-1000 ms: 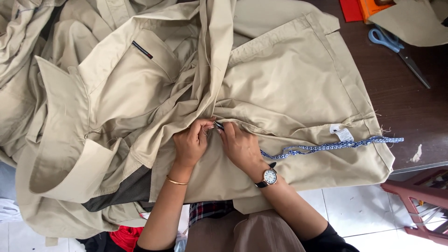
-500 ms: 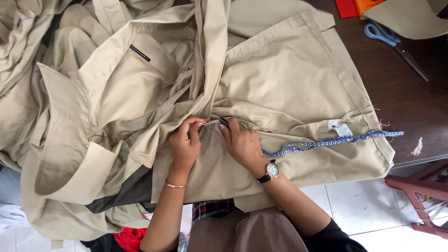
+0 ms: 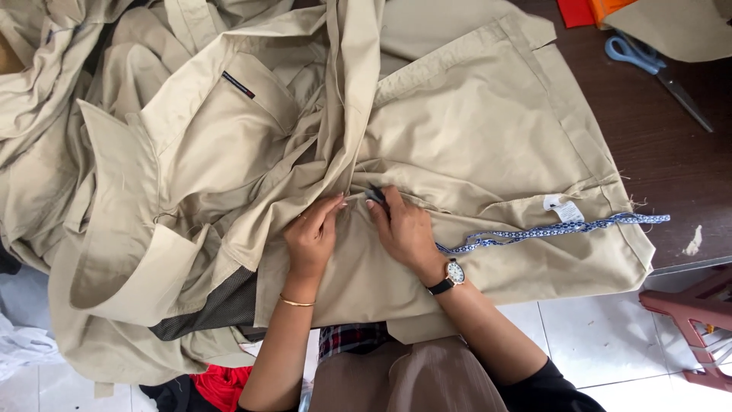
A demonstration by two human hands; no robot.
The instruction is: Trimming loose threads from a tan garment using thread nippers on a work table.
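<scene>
A large beige garment lies spread and bunched over a dark wooden table. My left hand, with a thin gold bangle at the wrist, presses its fingertips on a fold of the fabric near the middle seam. My right hand, wearing a wristwatch, pinches a small dark tool against the same seam. The two hands sit close together, almost touching. A blue and white patterned ribbon runs from under my right wrist to the garment's right edge, past a small white label.
Blue-handled scissors lie at the table's far right, next to red and orange cloth pieces and another beige piece. A red plastic stool stands on the white tiled floor at lower right. More beige fabric is piled at the left.
The view has shifted slightly. Both hands have moved a little up the seam and stayed close together, with my right hand still working the dark tool at the fold.
</scene>
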